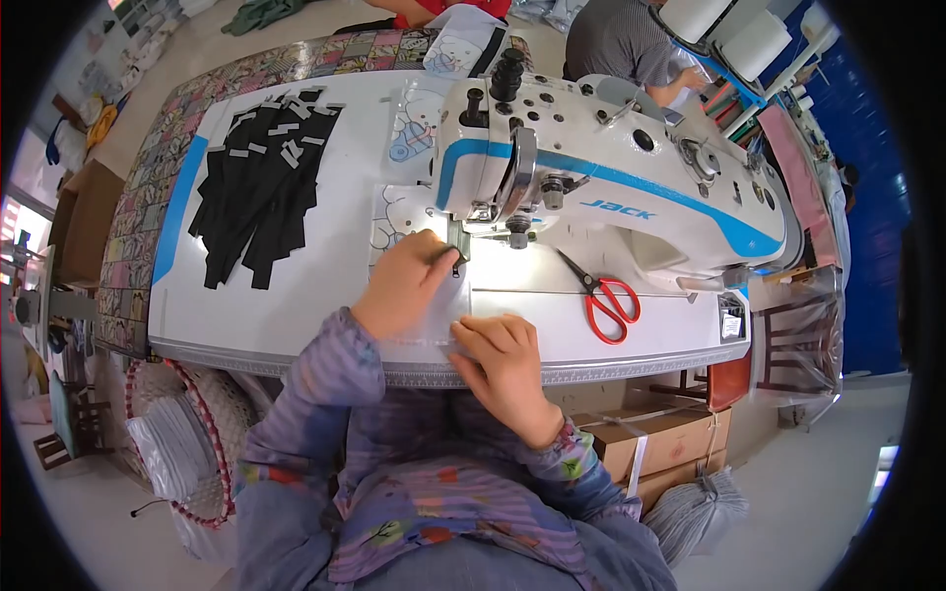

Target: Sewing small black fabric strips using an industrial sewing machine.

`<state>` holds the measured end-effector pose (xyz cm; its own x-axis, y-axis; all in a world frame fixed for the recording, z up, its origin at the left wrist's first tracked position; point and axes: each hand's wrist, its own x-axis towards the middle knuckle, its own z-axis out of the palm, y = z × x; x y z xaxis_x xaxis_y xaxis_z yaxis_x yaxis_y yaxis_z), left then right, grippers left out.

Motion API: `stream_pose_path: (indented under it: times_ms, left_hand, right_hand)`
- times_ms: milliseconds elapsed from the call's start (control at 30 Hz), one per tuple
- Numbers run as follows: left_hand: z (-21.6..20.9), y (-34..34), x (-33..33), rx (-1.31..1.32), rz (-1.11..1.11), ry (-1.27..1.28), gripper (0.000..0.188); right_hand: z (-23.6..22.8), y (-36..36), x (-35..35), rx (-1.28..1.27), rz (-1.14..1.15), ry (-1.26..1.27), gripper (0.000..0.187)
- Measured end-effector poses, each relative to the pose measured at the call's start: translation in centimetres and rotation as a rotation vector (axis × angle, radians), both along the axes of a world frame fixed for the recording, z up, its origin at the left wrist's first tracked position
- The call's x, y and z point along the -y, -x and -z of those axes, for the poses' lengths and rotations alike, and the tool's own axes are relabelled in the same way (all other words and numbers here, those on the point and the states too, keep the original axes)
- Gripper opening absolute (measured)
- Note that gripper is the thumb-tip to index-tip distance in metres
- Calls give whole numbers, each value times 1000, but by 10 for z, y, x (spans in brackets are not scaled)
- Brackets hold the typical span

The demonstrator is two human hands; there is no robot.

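A white cloth with a cartoon print (392, 209) lies under the head of the white and blue sewing machine (611, 187) and reaches toward the table's front edge. My left hand (399, 281) is closed on this cloth beside the lit presser foot (459, 236). A small dark piece shows at its fingertips, too little of it visible to name. Nearer me and to the right, my right hand (503, 369) has its fingers curled in a pinch at the cloth's near edge. Part of the cloth is hidden by my hands.
Black strips with white ends (261, 187) lie piled on the left of the table. Red-handled scissors (613, 310) rest to the right of the needle. Another printed piece (418, 123) lies behind the machine head. A person (621, 44) sits beyond; cardboard boxes (650, 438) stand below right.
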<state>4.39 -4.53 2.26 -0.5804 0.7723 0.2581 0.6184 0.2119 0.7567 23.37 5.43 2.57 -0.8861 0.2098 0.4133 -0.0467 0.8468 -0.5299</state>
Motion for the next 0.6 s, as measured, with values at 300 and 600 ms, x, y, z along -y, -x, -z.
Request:
stream_pose_path:
  times_ms: [300,600]
  left_hand:
    - [1,25,-12,81,99,85,36]
    - [-6,-19,13,-751,118,165,26]
  right_hand:
    - [7,53,-26,45,226,-38,21]
    - [4,23,-23,32,-6,-39,29]
